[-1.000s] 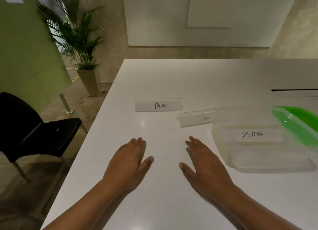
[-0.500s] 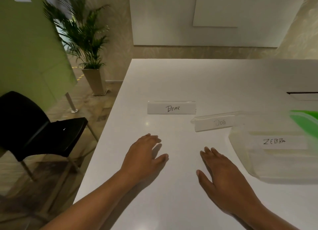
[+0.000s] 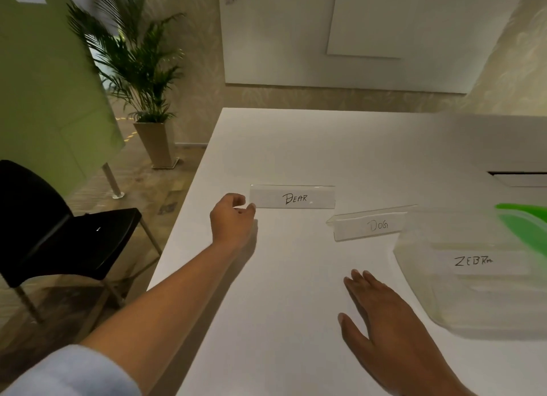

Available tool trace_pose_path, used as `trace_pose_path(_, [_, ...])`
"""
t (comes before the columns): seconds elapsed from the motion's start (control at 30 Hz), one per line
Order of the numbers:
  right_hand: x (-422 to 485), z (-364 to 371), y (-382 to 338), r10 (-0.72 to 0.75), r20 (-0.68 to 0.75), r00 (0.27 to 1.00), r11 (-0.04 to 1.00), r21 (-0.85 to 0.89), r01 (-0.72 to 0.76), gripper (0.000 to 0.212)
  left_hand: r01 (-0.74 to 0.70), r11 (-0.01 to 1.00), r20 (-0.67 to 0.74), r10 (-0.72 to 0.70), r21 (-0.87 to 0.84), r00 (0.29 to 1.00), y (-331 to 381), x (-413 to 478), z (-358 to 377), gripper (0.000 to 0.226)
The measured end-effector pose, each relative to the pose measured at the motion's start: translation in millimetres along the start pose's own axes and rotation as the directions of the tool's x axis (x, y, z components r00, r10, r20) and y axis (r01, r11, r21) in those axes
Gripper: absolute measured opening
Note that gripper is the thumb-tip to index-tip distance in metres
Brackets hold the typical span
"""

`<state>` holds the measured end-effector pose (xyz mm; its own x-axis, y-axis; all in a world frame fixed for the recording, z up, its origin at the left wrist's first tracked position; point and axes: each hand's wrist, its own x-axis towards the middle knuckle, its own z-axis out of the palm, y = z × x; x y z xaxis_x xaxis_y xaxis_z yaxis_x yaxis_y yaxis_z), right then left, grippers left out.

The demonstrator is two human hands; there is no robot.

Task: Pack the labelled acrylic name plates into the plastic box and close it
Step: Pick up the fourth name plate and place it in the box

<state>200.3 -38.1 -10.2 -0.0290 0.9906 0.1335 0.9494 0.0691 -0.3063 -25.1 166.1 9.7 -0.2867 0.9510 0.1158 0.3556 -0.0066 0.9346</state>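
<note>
A clear acrylic name plate marked BEAR stands on the white table. My left hand is at its left end, fingers curled and apart, thumb tip touching or almost touching the plate's corner. A second plate marked DOG stands to the right, next to the clear plastic box. Inside the box lies a plate marked ZEBRA. The green lid rests at the box's far right. My right hand lies flat on the table, holding nothing.
The table's left edge runs just left of my left arm. A black chair stands on the floor beside it, with a potted palm farther back. A dark slot opens in the table top at the far right.
My left hand has lifted off the table and reached forward to the left end of the BEAR plate. The right hand stays flat. The view has shifted leftward.
</note>
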Motion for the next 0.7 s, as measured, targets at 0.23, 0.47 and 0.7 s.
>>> trace_pose_path(0.23, [9,9,1,-0.027,-0.087,0.996,0.999,-0.031,0.025,0.067,0.081,0.996,0.010,-0.081,0.039,0.997,-3,25,13,0.037])
trace_pose_path(0.47, [12,14,6,-0.032,-0.104,0.994,0.997,-0.068,0.026,0.064,0.250,0.964,0.103,-0.240,-0.092,0.965,-5,47,16,0.051])
trace_pose_path(0.7, [12,18,9,-0.041,-0.144,0.989,0.993,-0.118,0.024,0.060,0.289,0.946,0.159,-0.267,-0.144,0.951,-5,54,19,0.029])
